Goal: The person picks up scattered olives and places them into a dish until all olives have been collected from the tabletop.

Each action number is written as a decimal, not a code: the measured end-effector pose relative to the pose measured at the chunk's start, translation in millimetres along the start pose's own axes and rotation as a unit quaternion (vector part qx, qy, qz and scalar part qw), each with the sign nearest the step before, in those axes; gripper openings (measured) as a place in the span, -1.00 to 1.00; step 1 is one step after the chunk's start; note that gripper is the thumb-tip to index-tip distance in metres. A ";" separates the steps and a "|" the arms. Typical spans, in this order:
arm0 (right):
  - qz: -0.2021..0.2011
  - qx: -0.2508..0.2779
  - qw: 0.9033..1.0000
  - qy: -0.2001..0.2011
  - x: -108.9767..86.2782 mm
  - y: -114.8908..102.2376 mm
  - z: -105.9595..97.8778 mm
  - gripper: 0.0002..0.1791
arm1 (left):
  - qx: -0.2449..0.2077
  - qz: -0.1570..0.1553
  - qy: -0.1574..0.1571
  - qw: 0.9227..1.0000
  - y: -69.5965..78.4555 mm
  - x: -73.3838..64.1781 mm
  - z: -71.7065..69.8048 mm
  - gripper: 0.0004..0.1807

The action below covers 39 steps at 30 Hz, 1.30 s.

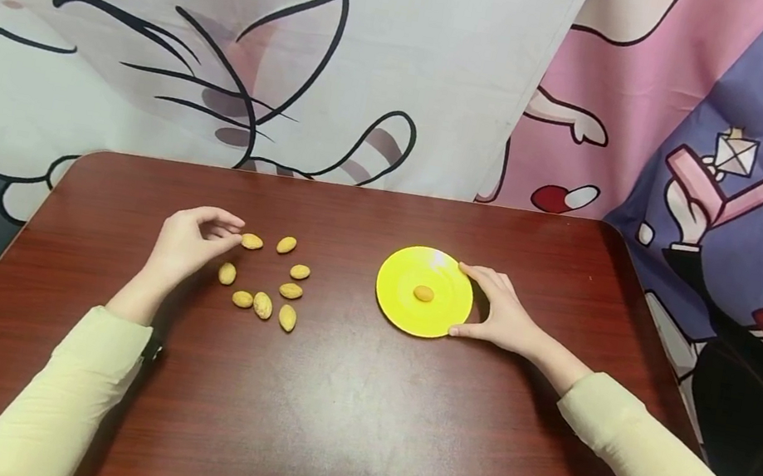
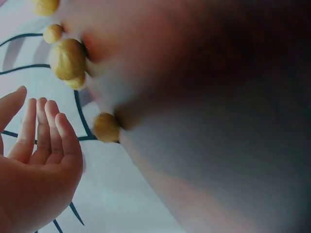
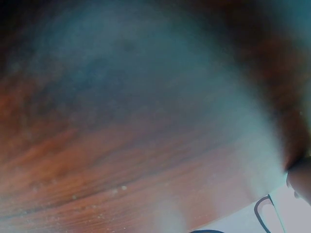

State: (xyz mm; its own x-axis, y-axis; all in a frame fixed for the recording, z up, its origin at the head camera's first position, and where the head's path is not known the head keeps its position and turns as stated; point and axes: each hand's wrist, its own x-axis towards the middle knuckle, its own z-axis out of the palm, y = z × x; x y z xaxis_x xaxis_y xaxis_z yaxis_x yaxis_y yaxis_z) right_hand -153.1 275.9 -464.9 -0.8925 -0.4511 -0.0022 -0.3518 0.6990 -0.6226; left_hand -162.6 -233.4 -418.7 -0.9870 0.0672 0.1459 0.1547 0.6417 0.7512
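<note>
Several small, yellow, oval, fruit-like pieces [image 1: 291, 290] lie loosely grouped on the left part of the table. My left hand [image 1: 195, 240] is beside the upper left piece [image 1: 251, 241], its fingertips very near or touching it. In the left wrist view, this hand [image 2: 43, 160] has its fingers extended and the thumb apart, with nothing between them. A round yellow plate [image 1: 394, 299] carries one oval piece [image 1: 423, 294] near its middle. At the plate's right edge, my right hand [image 1: 501, 313] holds the rim between thumb and fingers. The right wrist view hardly shows that hand.
Both hands work over a reddish-brown wooden table [image 1: 319, 430] with rounded far corners. Behind its far edge hangs a cloth with cartoon drawings [image 1: 413, 50]. A dark band [image 1: 153, 347] shows at the left wrist.
</note>
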 end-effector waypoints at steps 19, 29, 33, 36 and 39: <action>-0.003 0.001 1.000 0.004 -0.7 -0.6 -0.7 0.25 | 0.062 -0.037 -0.007 0.997 -31.1 0.1 -29.6 -0.64; 0.007 0.006 1.000 -0.001 -0.2 -1.1 -0.6 0.26 | 0.078 -0.072 -0.062 0.992 -43.5 3.0 -31.6 -0.57; 0.004 0.003 1.000 0.000 -0.6 -1.2 -0.6 0.26 | 0.077 -0.076 -0.071 0.992 -48.0 4.0 -31.1 -0.57; 0.005 0.003 1.000 0.001 -0.8 -1.5 -0.6 0.25 | 0.084 -0.077 -0.077 0.991 -49.5 5.2 -30.5 -0.58; 0.005 0.004 1.000 0.002 -0.9 -1.9 -0.6 0.25 | 0.090 -0.075 -0.082 0.990 -49.3 6.9 -29.9 -0.58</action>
State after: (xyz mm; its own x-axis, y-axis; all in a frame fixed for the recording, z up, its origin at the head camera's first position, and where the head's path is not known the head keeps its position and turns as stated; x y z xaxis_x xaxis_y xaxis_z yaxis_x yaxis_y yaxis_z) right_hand -151.7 275.3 -463.3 -0.8969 -0.4423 -0.0057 -0.3408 0.6992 -0.6285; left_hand -175.8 -287.4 -435.5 -0.9943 0.0743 -0.0768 0.0097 0.7783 0.6278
